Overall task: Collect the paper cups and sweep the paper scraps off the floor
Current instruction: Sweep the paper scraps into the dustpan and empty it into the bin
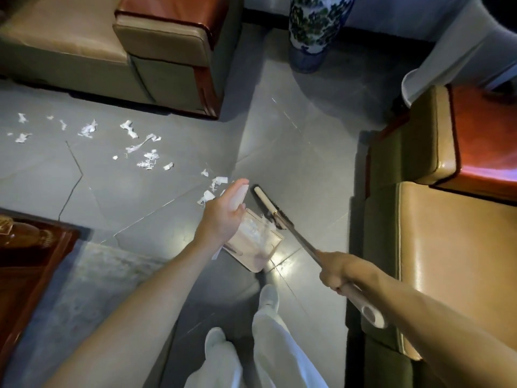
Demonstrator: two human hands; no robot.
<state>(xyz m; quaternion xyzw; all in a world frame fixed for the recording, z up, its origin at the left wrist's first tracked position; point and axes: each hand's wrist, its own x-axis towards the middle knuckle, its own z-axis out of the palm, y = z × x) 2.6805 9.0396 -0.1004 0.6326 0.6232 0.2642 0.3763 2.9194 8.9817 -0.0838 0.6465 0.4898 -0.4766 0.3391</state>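
Head view shows sweeping partly done: many paper scraps [140, 144] litter the floor [293, 152] toward its left edge, some lie in the dustpan [263, 247] below the released left hand [223, 217], and the right hand [335, 271] grasps the broom [268, 207].

No legible text, labels, brands, numbers or signs, marks on paper scraps [148, 161] too small to read

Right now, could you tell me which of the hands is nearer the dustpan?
Left. The left hand is just over the dustpan; the right hand grips the broom handle beside it.
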